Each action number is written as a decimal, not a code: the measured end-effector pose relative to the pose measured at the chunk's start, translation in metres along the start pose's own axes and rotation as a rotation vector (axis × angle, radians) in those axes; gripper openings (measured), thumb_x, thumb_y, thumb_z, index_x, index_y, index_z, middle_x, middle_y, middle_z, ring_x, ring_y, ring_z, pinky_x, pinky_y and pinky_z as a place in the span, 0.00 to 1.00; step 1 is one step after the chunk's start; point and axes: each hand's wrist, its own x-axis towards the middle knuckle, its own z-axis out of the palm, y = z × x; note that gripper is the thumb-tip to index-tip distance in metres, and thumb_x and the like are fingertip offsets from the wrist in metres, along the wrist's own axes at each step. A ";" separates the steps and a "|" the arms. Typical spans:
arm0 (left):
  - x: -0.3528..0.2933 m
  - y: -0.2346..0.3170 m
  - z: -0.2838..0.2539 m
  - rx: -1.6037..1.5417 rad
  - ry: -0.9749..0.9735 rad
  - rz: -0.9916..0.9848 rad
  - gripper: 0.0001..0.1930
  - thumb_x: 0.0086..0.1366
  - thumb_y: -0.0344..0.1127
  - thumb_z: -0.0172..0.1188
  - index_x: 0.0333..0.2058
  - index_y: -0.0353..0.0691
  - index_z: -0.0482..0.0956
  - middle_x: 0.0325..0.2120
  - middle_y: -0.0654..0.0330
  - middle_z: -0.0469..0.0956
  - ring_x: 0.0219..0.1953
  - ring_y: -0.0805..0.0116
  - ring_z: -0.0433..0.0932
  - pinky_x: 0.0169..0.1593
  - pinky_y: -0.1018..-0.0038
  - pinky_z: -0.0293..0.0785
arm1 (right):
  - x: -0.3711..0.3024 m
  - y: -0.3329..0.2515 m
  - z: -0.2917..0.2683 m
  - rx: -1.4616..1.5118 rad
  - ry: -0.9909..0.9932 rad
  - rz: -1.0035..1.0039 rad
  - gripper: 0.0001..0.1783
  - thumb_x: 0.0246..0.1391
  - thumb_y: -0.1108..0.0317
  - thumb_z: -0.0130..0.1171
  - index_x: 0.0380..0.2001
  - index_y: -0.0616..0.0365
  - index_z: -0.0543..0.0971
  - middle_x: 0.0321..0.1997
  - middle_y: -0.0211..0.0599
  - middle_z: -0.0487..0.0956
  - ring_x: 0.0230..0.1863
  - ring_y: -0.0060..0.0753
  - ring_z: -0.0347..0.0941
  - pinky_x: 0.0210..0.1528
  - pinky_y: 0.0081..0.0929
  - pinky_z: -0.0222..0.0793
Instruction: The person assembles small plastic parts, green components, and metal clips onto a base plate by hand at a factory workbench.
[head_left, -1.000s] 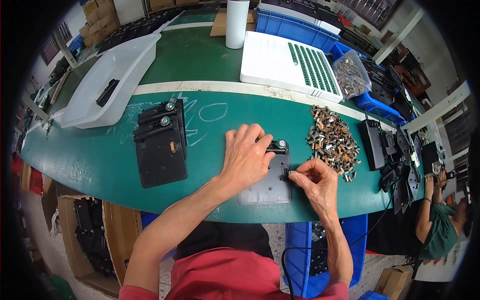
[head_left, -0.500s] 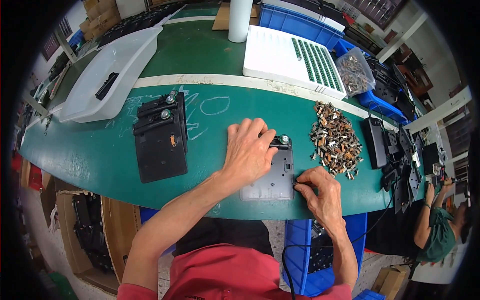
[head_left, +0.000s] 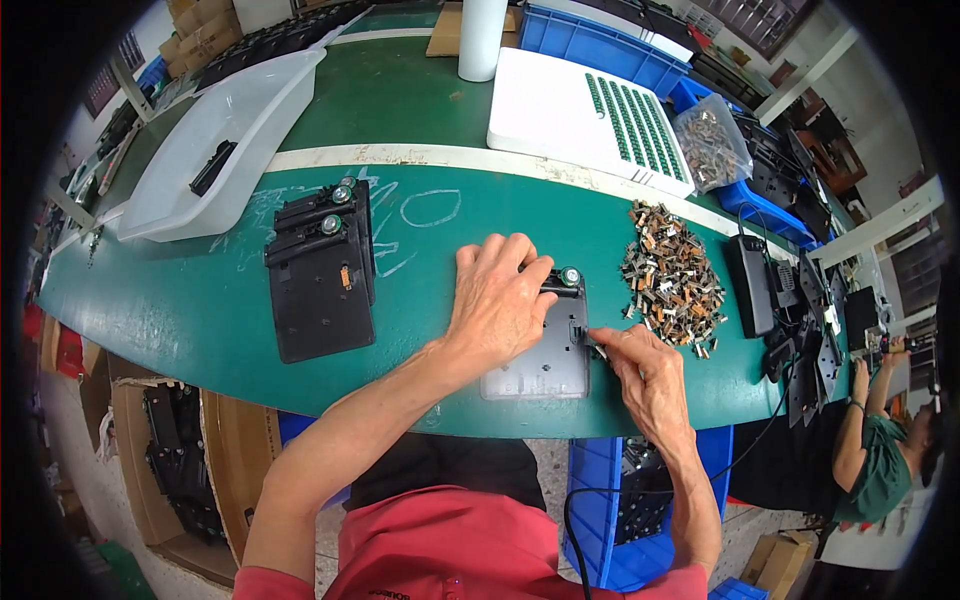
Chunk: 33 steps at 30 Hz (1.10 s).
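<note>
A flat black plastic panel (head_left: pixel 540 372) lies on the green table in front of me, with a round silver metal piece (head_left: pixel 570 277) at its far right corner. My left hand (head_left: pixel 500 300) is closed over the panel's far end, fingers curled round the raised bar there. At the panel's right edge is my right hand (head_left: pixel 645 370), its thumb and forefinger brought together beside a small rectangular slot (head_left: pixel 577 334). Whatever sits between those fingertips is too small to make out. A heap of small metal-and-brown slide switches (head_left: pixel 672 280) lies just beyond the right hand.
Stacked black panels (head_left: pixel 320 300) lie to the left, near a white bin (head_left: pixel 225 150). Behind are a white tray of green parts (head_left: pixel 560 110) and a bag of small parts (head_left: pixel 712 145). A black power adapter (head_left: pixel 748 285) stands right; a co-worker's arm (head_left: pixel 850 440) shows beyond.
My right hand has moved from beside the panel's near right edge slightly farther away and inward, its fingertips now beside the slot. The left hand stays on the panel.
</note>
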 end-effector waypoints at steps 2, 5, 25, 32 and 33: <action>0.000 0.000 0.000 -0.001 -0.004 -0.001 0.18 0.51 0.32 0.68 0.42 0.37 0.81 0.37 0.59 0.71 0.43 0.60 0.69 0.48 0.62 0.61 | 0.000 0.002 0.001 -0.019 0.009 -0.027 0.13 0.52 0.83 0.56 0.39 0.59 0.83 0.21 0.42 0.71 0.23 0.36 0.70 0.28 0.31 0.66; -0.001 -0.001 -0.001 -0.005 0.000 0.000 0.17 0.51 0.32 0.68 0.42 0.36 0.81 0.37 0.59 0.71 0.43 0.60 0.69 0.48 0.62 0.61 | 0.000 0.001 0.002 -0.063 -0.002 -0.030 0.14 0.52 0.83 0.56 0.40 0.60 0.82 0.23 0.42 0.72 0.25 0.38 0.71 0.29 0.32 0.67; 0.000 -0.001 0.000 -0.004 -0.002 0.015 0.17 0.52 0.33 0.68 0.42 0.36 0.81 0.37 0.59 0.71 0.42 0.60 0.69 0.49 0.61 0.61 | -0.007 0.001 -0.007 -0.019 -0.120 -0.032 0.15 0.45 0.83 0.61 0.39 0.62 0.81 0.31 0.41 0.79 0.35 0.43 0.77 0.37 0.34 0.72; -0.001 -0.002 0.001 -0.003 0.001 0.004 0.17 0.52 0.33 0.68 0.42 0.36 0.81 0.37 0.59 0.71 0.42 0.60 0.69 0.49 0.61 0.61 | 0.001 -0.007 -0.009 0.060 -0.077 0.074 0.14 0.45 0.80 0.64 0.38 0.65 0.81 0.29 0.44 0.81 0.30 0.37 0.79 0.33 0.31 0.73; -0.001 -0.002 0.002 -0.005 0.002 0.004 0.17 0.52 0.33 0.68 0.42 0.36 0.81 0.38 0.59 0.71 0.42 0.60 0.69 0.48 0.61 0.61 | 0.004 -0.008 -0.009 0.039 -0.071 0.064 0.14 0.45 0.79 0.65 0.38 0.66 0.81 0.28 0.43 0.81 0.29 0.36 0.79 0.33 0.31 0.73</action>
